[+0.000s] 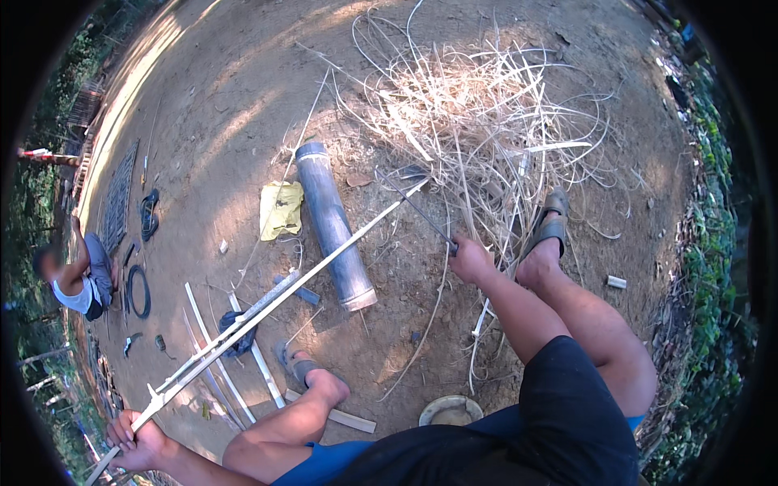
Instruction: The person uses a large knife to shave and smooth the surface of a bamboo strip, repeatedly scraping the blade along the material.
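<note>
My left hand [138, 441] is closed around the near end of a long pale bamboo strip [279, 296]. The strip slants up to the right, crosses over a thick grey cylinder [332, 223] and has a split-looking side piece near my hand. My right hand [472, 261] grips the handle end of a long, thin, dark tool [427, 216]. Its far end reaches up and left toward the strip's tip; whether it is a knife cannot be made out, nor whether they touch. A large tangle of pale shavings [486, 105] lies just beyond both tips.
Beside the cylinder lies a yellow sack [281, 211]. Pale slats [263, 373] and a dark bag [237, 334] lie near my left foot, a round ring-shaped rim [450, 410] between my legs. Another person [77, 283] sits at far left near a black coil [138, 292]. Green plants [709, 283] border the right.
</note>
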The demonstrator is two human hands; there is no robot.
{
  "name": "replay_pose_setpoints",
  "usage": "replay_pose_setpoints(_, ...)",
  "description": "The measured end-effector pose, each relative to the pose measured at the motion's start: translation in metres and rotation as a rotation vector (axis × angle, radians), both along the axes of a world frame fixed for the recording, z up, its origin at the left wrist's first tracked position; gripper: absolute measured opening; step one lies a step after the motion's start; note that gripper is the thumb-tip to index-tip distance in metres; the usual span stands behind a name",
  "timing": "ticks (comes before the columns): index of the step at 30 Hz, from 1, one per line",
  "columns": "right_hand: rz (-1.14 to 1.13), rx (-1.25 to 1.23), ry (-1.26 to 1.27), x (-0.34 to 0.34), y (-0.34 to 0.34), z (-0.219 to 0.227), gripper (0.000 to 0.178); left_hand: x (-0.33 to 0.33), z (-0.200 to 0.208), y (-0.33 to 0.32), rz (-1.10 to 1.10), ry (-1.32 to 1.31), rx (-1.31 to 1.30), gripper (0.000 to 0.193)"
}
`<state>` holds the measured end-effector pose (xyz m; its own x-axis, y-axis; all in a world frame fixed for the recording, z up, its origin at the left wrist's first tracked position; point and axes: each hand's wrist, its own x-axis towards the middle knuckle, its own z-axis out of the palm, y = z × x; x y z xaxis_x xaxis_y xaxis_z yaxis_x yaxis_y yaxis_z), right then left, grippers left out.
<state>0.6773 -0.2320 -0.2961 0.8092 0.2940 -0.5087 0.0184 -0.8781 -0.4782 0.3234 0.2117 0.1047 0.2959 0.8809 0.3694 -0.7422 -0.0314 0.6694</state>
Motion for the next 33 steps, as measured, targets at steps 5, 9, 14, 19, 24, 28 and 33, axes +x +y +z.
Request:
replay_pose_setpoints(5, 0.036, -0.124, 0.073, 0.027, -0.031, -0.032, 0.034, 0.005, -0.003, -0.005, 0.019, -0.010, -0.045, 0.067)
replay_pose_setpoints(9, -0.049, -0.021, 0.079, 0.009, -0.015, -0.014, 0.036, 0.000, 0.000, -0.005, 0.038, 0.002, -0.005, 0.064)
replay_pose_setpoints(14, -0.191, -0.075, 0.095, 0.016, -0.016, -0.042, 0.033, 0.013, 0.003, -0.019, 0.042, -0.038, -0.085, 0.067)
replay_pose_setpoints(19, -0.094, -0.113, 0.163, 0.031, 0.002, -0.013, 0.033, -0.001, 0.002, -0.031, 0.255, 0.079, -0.051, 0.068)
replay_pose_setpoints(24, -0.444, 0.175, 0.166, -0.013, -0.027, -0.033, 0.013, 0.023, -0.004, -0.069, 0.369, 0.043, -0.139, 0.078)
replay_pose_setpoints(28, -0.593, 0.392, 0.344, -0.089, -0.011, -0.012, 0.012, 0.008, 0.009, -0.083, 0.244, -0.062, -0.102, 0.081)
replay_pose_setpoints(33, -0.322, 0.179, 0.065, -0.140, -0.015, 0.030, 0.032, 0.001, 0.011, -0.101, 0.089, -0.108, 0.030, 0.080)
